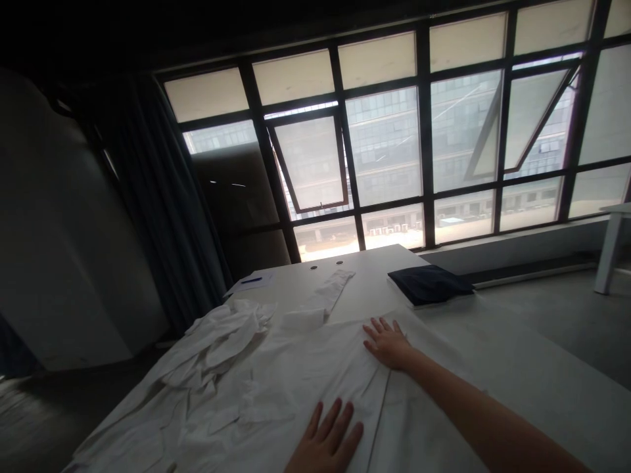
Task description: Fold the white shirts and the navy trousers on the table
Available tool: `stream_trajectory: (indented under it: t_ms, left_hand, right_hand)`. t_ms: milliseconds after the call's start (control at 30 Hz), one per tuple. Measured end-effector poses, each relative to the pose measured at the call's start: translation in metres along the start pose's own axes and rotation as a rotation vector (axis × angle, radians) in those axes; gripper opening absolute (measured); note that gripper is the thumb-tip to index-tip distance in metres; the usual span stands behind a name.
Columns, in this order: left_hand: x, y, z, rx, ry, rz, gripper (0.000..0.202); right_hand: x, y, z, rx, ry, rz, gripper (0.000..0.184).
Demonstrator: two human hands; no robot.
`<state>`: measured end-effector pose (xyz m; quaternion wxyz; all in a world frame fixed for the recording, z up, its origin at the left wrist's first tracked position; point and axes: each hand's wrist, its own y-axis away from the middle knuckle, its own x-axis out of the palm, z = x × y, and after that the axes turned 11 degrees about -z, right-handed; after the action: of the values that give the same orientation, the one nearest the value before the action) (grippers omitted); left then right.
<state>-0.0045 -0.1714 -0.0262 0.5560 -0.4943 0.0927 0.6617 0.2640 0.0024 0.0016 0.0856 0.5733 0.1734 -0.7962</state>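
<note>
A white collared garment (296, 368) lies spread on the white table, its collar towards the far side. My right hand (388, 345) rests flat on the garment near its upper right part, fingers spread. Closer to me, my left hand (326, 441) lies on the same cloth with its fingers apart, and its lower part is cut off by the frame edge. A long straight edge of the fabric runs between the two hands. Rumpled white cloth (217, 355) is bunched to the left; I cannot tell whether it is part of the same garment.
On the white table (379, 263), a dark folded cloth (430, 284) lies at the right edge. A folded white piece (329, 292) sits beyond the collar. A blue pen (251, 280) rests on paper at the far left. Windows and a dark curtain (158, 203) stand behind.
</note>
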Motion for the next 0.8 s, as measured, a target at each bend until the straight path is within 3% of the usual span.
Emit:
stream_trajectory:
  t_ms: [233, 333, 400, 467, 533, 633, 800]
  left_hand:
    - [-0.005, 0.005, -0.016, -0.003, 0.015, -0.115, 0.046]
    - [-0.021, -0.016, -0.014, -0.053, 0.168, 0.02, 0.036]
    - [-0.032, -0.042, -0.008, -0.182, 0.332, 0.16, 0.036]
    - [-0.036, -0.074, -0.002, -0.325, 0.443, 0.229, 0.033]
    - [-0.029, -0.107, 0.005, -0.416, 0.503, 0.258, 0.04]
    - [-0.001, -0.148, 0.013, -0.502, 0.554, 0.349, 0.05]
    - [0.043, -0.179, 0.009, -0.594, 0.526, 0.344, 0.059]
  right_hand:
    - [0.003, 0.04, -0.014, -0.112, -0.023, -0.04, 0.079]
    - [0.005, 0.053, -0.015, -0.131, -0.02, -0.097, 0.075]
    - [0.005, 0.056, -0.015, -0.116, -0.02, -0.13, 0.071]
    - [0.005, 0.055, -0.014, -0.091, -0.022, -0.155, 0.069]
    - [0.004, 0.053, -0.015, -0.084, -0.028, -0.153, 0.068]
    - [0.003, 0.051, -0.022, -0.105, -0.035, -0.124, 0.064]
    - [0.001, 0.049, -0.038, -0.097, -0.024, -0.11, 0.061]
